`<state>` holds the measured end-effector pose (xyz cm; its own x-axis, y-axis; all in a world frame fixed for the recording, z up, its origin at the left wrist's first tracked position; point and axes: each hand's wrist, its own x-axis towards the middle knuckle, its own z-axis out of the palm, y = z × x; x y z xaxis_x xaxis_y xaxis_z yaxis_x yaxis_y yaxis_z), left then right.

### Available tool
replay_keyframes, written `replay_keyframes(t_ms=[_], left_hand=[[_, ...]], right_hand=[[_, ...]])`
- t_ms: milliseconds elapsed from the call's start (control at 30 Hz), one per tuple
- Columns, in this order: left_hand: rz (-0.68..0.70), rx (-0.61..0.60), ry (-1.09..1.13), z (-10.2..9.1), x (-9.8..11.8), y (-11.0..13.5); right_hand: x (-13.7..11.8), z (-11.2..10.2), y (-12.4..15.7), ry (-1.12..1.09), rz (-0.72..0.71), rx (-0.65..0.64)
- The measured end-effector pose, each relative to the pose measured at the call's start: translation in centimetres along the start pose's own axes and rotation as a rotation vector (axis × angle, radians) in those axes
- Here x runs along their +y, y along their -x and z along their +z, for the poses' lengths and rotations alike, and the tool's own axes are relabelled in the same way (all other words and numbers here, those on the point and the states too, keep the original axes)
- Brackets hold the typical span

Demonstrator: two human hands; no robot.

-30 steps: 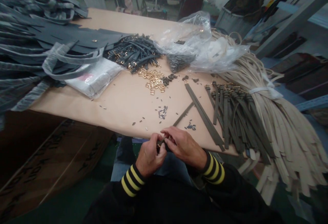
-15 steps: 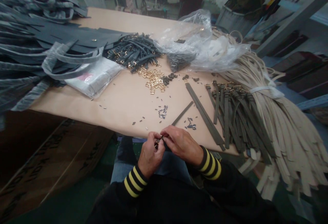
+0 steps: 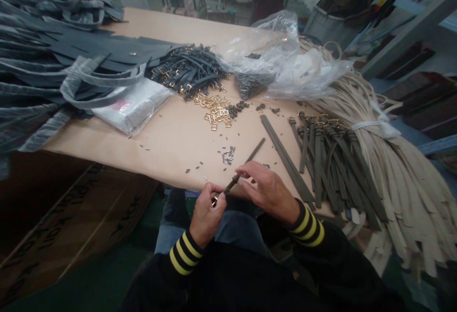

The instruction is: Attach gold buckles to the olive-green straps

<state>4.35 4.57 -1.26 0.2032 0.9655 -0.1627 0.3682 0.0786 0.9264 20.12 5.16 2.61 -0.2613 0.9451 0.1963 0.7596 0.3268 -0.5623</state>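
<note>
Leather strap sits pinched near its buckle end in the left hand, while the right hand spreads open just beside it.

Worn on my upper body: a black knit long-sleeved sweater. Each sleeve ends in a black cuff banded with yellow stripes, the left cuff and the right cuff matching in pattern. On my legs: blue denim jeans. My left hand and right hand are bare.
</note>
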Motion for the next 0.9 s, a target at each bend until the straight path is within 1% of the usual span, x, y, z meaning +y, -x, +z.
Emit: replay_keyframes(t_ms=[67, 133, 200, 267, 300, 367, 500, 633, 767, 900], left_hand=[[-0.024, -0.075, 0.068, -0.3, 0.2, 0.1], [-0.049, -0.146, 0.113, -0.7, 0.4, 0.3], [-0.071, -0.19, 0.128, -1.1, 0.7, 0.5], [-0.08, -0.207, 0.126, -1.4, 0.8, 0.7], [-0.077, -0.209, 0.121, -1.5, 0.9, 0.8], [-0.061, -0.218, 0.102, -1.5, 1.0, 0.9], [-0.004, -0.265, 0.032, -1.3, 1.2, 1.0], [0.062, -0.273, -0.047, -1.4, 1.4, 1.1], [0.114, -0.3, -0.089, -1.6, 1.3, 1.2], [0.126, -0.328, -0.118, -1.7, 1.3, 1.4]], right_hand=[[0.9, -1.1, -0.1, 0.087, -0.068, -0.029], [1.5, -2.0, -0.2, 0.159, -0.114, -0.145], [1.5, -2.7, -0.3, 0.194, -0.099, -0.324], [1.0, -3.2, -0.3, 0.195, -0.053, -0.496], [0.7, -3.3, -0.3, 0.187, -0.032, -0.56], [-0.1, -3.4, -0.1, 0.157, -0.013, -0.635], [-1.2, -3.1, 0.2, 0.075, -0.021, -0.674], [-1.5, -2.8, 0.5, -0.047, -0.003, -0.689], [-1.6, -2.2, 0.8, -0.106, 0.055, -0.639], [-1.6, -1.6, 1.0, -0.225, 0.091, -0.617]])
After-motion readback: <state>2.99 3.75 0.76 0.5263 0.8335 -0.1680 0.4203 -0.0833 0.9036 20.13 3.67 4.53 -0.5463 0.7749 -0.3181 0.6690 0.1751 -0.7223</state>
